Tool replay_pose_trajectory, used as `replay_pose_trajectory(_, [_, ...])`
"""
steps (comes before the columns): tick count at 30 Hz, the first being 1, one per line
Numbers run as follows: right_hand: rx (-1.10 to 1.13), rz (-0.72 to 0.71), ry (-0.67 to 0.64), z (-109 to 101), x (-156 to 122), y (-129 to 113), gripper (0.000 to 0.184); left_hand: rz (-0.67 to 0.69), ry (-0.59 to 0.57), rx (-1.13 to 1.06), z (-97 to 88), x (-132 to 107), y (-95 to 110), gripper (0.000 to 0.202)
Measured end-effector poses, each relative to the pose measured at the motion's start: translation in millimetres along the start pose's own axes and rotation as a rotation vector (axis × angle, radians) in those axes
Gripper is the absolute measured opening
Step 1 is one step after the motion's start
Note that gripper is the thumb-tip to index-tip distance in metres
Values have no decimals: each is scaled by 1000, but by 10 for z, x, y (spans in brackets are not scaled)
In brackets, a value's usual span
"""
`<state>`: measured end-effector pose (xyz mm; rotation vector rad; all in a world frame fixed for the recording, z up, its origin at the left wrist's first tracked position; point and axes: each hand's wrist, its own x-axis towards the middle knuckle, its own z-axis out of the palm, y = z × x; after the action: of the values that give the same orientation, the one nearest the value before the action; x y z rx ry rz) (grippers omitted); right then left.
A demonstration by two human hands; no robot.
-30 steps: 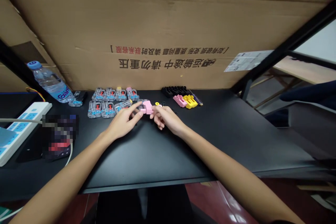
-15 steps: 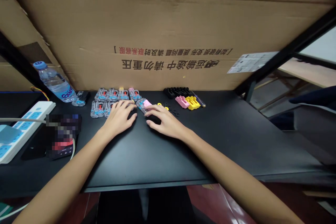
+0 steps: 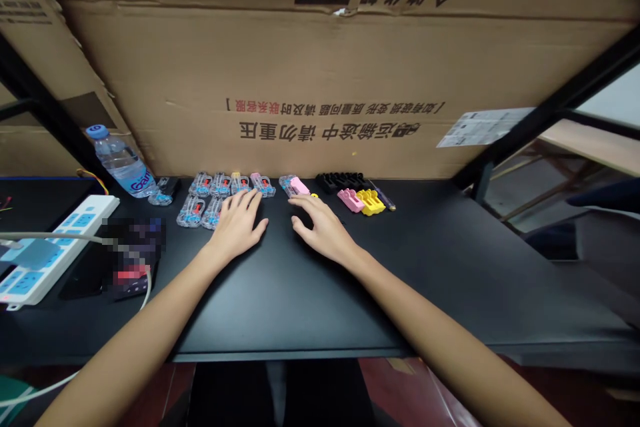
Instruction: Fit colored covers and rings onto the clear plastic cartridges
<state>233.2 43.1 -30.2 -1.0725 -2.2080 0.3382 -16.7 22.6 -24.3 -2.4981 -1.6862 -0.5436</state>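
**Both hands flat on desk, nothing held**

From left I see a water bottle (image 3: 120, 163) at the back edge of the desk (image 3: 300, 300), then a cluster of clear cases (image 3: 207, 192). Left hand (image 3: 237, 227) lies palm-down, grip released, fingertips at the nearest cases. A pink-and-clear case (image 3: 295, 185) sits alone just past the fingertips of the right hand (image 3: 323, 230). That hand is flat too, grip released, holding nothing. Further right: black parts (image 3: 340, 180), pink part (image 3: 350, 199), yellow part (image 3: 371, 201), close together.

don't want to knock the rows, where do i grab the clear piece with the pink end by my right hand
Probably pinch the clear piece with the pink end across its narrow width, mid-body, from above with the right hand. It lies flat and alone on the table, both long sides free; the cardboard wall blocks the far side.
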Motion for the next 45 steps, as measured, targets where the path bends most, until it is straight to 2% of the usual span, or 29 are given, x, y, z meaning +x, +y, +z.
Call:
replay_pose_trajectory(6, [22, -9, 12, -28, 10, -22, 32, 38, 0, 86, 80, 154, 114, 58])
replay_pose_trajectory(9, [31, 20, 65, -81, 20, 5, 28, 103, 27, 80, 19, 94, 162, 49])
replay_pose_trajectory(12, [59, 40, 110, -129, 28, 48, 26, 223, 40, -25, -92, -17, 179, 39])
replay_pose_trajectory(15, [90, -1, 51, -122, 16, 74, 26, 390, -16, -179, -173, -69, 152, 27])
replay_pose_trajectory(18, [88, -59, -82, -58, -11, 46, 27, 469, -30, -286, -193, -53, 114, 23])
replay_pose_trajectory(22, [63, -73, -164, -14, -33, -38, 29, 452, -26, -382, -181, -33, 93, 20])
replay_pose_trajectory(29, [40, -14, -214, -106, -42, -29, 46, 381, 27, -298, -188, -40, 79, 21])
replay_pose_trajectory(33, [49, -47, -197, -159, -5, 1, 38, 346, 52, -324, -215, -41, 98, 21])
replay_pose_trajectory(37, [-94, -25, -22, -450, 90, 235, 31, 363, 1, -331, -217, -54, 124, 20])
replay_pose_trajectory(39, [-251, 101, 111, -650, 114, 444, 31, 357, -29, -344, -205, -62, 128, 21])
replay_pose_trajectory(40, [-336, 168, 132, -737, 114, 550, 31, 351, -42, -354, -199, -66, 129, 22])
replay_pose_trajectory(42, [-451, 266, 117, -856, 98, 729, 28, 343, -64, -377, -191, -73, 130, 24])
replay_pose_trajectory(45, [-522, 341, 31, -881, 65, 851, 31, 351, -78, -413, -194, -78, 133, 26])
